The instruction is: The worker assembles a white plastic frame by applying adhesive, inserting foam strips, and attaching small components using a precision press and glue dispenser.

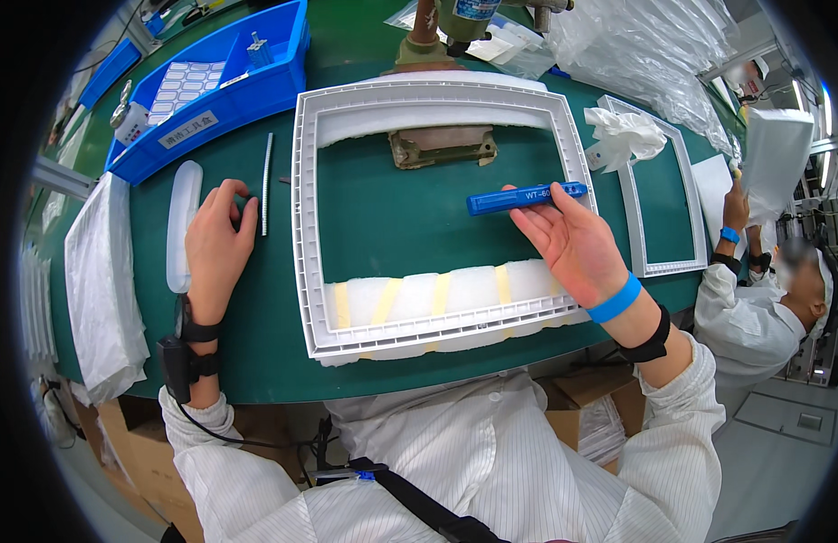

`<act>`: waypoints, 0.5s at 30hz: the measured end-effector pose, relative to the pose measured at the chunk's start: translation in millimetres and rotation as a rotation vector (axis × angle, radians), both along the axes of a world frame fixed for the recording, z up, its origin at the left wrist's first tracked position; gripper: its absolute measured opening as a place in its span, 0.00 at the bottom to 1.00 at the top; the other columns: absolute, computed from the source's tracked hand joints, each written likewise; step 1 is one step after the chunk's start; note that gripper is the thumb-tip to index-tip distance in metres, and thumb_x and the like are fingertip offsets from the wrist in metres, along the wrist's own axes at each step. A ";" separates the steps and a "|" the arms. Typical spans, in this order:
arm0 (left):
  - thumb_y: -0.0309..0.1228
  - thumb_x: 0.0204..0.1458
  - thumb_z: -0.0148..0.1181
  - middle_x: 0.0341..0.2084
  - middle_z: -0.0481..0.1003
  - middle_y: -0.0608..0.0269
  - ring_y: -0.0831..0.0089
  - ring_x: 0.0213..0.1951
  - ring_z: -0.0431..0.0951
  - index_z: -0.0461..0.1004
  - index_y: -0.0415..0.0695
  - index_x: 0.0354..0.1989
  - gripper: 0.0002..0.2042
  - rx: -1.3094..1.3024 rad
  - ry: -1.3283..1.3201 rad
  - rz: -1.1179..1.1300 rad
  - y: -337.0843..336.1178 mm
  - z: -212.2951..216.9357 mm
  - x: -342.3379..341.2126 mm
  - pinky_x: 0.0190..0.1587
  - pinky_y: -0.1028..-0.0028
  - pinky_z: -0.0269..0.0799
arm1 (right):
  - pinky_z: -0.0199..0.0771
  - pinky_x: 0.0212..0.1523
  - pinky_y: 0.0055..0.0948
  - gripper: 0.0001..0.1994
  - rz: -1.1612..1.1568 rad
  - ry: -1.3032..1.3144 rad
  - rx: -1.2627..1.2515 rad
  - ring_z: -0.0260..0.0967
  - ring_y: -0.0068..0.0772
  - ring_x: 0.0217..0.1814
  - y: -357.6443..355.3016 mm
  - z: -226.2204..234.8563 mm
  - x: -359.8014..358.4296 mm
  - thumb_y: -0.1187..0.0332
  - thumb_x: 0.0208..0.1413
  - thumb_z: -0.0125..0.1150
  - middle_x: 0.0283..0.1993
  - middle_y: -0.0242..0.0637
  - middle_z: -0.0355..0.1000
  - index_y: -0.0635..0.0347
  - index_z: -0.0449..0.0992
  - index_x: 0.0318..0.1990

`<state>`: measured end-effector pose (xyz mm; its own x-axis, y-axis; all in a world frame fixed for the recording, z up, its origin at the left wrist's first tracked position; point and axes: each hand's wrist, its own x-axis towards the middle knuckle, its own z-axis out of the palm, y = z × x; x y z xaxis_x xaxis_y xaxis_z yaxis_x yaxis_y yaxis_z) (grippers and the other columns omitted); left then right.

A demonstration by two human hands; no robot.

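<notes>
My right hand (577, 249) is palm up over the right side of a white rectangular plastic frame (307, 226). Between its thumb and fingers lies a blue pen-shaped tool (500, 201), pointing left above the frame's opening. My left hand (222, 237) rests on the green table left of the frame, fingers loosely curled, thumb apart, with nothing visible in it. Beside it are a long translucent white case (185, 226) and a thin white ruler-like strip (267, 185). White foam with yellow tape strips (414, 299) lies along the frame's near edge.
Behind the frame stands a green press-like machine (425, 50) with a metal base block (442, 147). At the far left is a blue box (211, 113). A second white frame (638, 222) and crumpled white material (623, 138) lie right, near a co-worker (754, 317).
</notes>
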<state>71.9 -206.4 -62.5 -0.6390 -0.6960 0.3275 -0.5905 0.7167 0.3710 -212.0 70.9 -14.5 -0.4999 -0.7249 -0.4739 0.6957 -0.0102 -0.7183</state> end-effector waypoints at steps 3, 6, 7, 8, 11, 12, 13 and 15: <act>0.30 0.54 0.60 0.21 0.67 0.62 0.64 0.21 0.68 0.73 0.45 0.39 0.07 0.003 -0.012 0.010 0.7 0.8 0.6 0.25 0.65 0.62 | 0.70 0.64 0.30 0.13 0.029 0.012 -0.008 0.67 0.39 0.63 0.5 -1.8 -0.9 0.63 0.70 0.42 0.62 0.57 0.64 0.66 0.63 0.49; 0.30 0.53 0.60 0.21 0.67 0.62 0.64 0.21 0.68 0.73 0.45 0.39 0.07 0.002 -0.004 0.008 0.6 1.0 0.0 0.25 0.65 0.62 | 0.70 0.65 0.30 0.13 0.029 0.014 -0.029 0.67 0.39 0.63 1.7 -3.4 -1.2 0.64 0.70 0.42 0.62 0.57 0.64 0.67 0.63 0.49; 0.30 0.53 0.60 0.21 0.67 0.62 0.64 0.21 0.68 0.73 0.45 0.39 0.07 0.003 0.001 0.000 0.6 1.4 -0.5 0.25 0.65 0.62 | 0.69 0.65 0.30 0.13 0.030 0.017 -0.030 0.66 0.40 0.63 2.1 -3.4 -1.3 0.64 0.70 0.42 0.63 0.57 0.64 0.67 0.62 0.50; 0.30 0.53 0.60 0.20 0.67 0.62 0.64 0.21 0.68 0.73 0.45 0.39 0.07 0.003 0.005 -0.005 0.6 1.9 0.1 0.25 0.64 0.62 | 0.69 0.65 0.30 0.13 0.035 0.018 -0.032 0.66 0.40 0.64 1.8 -3.7 -1.3 0.64 0.70 0.41 0.63 0.56 0.64 0.67 0.62 0.50; 0.30 0.53 0.60 0.20 0.67 0.62 0.64 0.21 0.68 0.72 0.45 0.38 0.06 0.004 -0.001 -0.002 0.2 1.8 0.7 0.25 0.65 0.62 | 0.69 0.65 0.31 0.13 0.040 0.021 -0.032 0.66 0.40 0.64 1.1 -3.4 -1.4 0.64 0.70 0.41 0.63 0.57 0.64 0.67 0.62 0.50; 0.30 0.53 0.60 0.20 0.67 0.62 0.64 0.21 0.68 0.72 0.45 0.38 0.06 0.003 -0.001 0.000 -0.2 1.6 0.6 0.25 0.65 0.62 | 0.69 0.65 0.31 0.13 0.041 0.021 -0.033 0.66 0.40 0.64 1.1 -3.5 -1.7 0.64 0.70 0.41 0.63 0.57 0.64 0.67 0.62 0.50; 0.30 0.53 0.60 0.20 0.67 0.62 0.64 0.21 0.68 0.72 0.45 0.38 0.06 0.006 -0.002 0.001 -0.6 1.3 0.5 0.25 0.65 0.62 | 0.69 0.65 0.31 0.14 0.040 0.020 -0.035 0.66 0.40 0.64 1.2 -3.8 -2.0 0.64 0.70 0.41 0.63 0.57 0.64 0.67 0.62 0.51; 0.30 0.53 0.60 0.20 0.67 0.62 0.65 0.21 0.68 0.72 0.45 0.38 0.06 0.008 -0.004 0.003 -0.9 1.2 0.1 0.25 0.65 0.62 | 0.69 0.65 0.31 0.14 0.040 0.019 -0.037 0.66 0.40 0.64 1.0 -3.9 -2.4 0.64 0.70 0.41 0.63 0.57 0.64 0.67 0.62 0.51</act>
<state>72.1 -207.3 -61.3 -0.6383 -0.7003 0.3196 -0.5938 0.7122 0.3744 -214.4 72.0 -18.5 -0.4790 -0.7614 -0.4367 0.6821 -0.0098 -0.7312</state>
